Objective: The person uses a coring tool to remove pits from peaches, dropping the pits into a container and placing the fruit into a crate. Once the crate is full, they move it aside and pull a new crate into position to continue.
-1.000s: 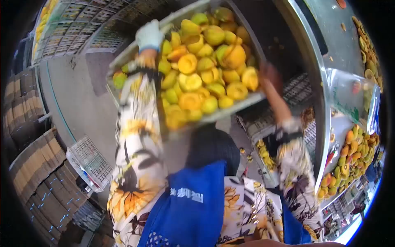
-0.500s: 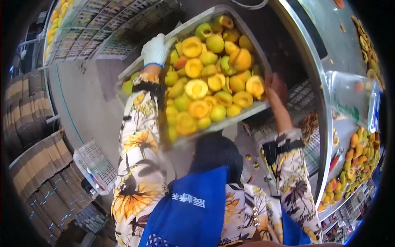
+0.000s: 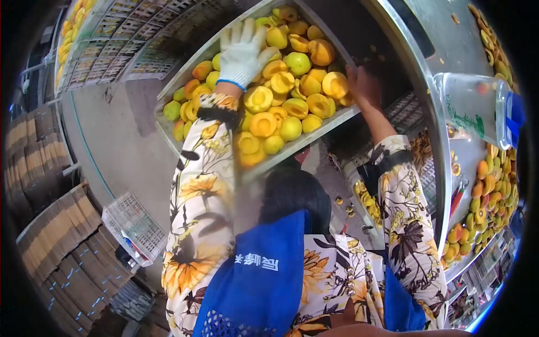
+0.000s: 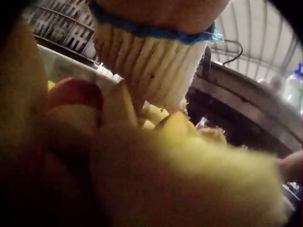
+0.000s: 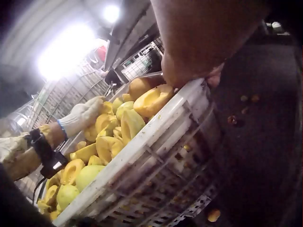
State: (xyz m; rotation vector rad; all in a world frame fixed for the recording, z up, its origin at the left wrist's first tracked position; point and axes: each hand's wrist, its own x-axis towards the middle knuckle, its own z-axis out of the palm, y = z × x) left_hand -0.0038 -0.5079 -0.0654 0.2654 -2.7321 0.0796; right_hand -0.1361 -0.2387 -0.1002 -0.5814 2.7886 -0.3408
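Observation:
A white plastic crate [image 3: 306, 140] heaped with halved, pitted yellow peaches [image 3: 281, 82] is in front of me in the head view. My left hand [image 3: 241, 53], in a white knitted glove with a blue cuff edge, lies over the fruit with fingers spread. Beyond the fruit in the right wrist view, the gloved left hand [image 5: 83, 116] rests on the heap. My bare right hand [image 3: 364, 87] grips the crate's right end. Up close, the right wrist view has its fingers hooked over the corner of the rim [image 5: 196, 85].
A metal-edged table [image 3: 435, 112] curves along the right, bearing more fruit [image 3: 485, 202] and a clear plastic container [image 3: 474, 106]. Stacked crates [image 3: 135, 42] stand at upper left. Flattened cardboard [image 3: 62, 236] and a small white crate [image 3: 135, 224] lie left. Fruit pieces dot the floor.
My left hand has let go of the crate's far left rim and moved onto the peaches, fingers now spread. My right hand stays at the right end, and the crate sits slightly farther up in view.

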